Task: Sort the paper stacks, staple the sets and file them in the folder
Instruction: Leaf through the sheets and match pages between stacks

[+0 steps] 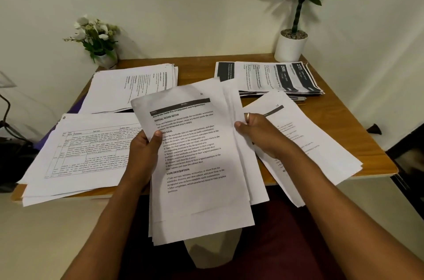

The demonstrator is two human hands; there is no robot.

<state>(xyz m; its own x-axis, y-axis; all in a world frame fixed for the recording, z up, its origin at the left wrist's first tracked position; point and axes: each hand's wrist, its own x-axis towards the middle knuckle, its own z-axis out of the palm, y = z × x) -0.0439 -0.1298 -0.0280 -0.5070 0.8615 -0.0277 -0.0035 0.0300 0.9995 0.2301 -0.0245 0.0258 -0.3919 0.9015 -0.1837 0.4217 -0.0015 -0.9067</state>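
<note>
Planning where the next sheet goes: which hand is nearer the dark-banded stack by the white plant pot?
Right. The right hand pinches the held sheets at their right edge, in front of the dark-banded stack; the left hand grips their left edge, farther off.

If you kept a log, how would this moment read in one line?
step: sorting | left hand: holds paper sheaf | right hand: pinches sheaf's right edge | table: four paper piles

The held sheet point(195, 156) reads "INITIAL SCENE SETUP" and "TASK DESCRIPTION"; the far-right stack point(271, 76) shows "2721"
</note>
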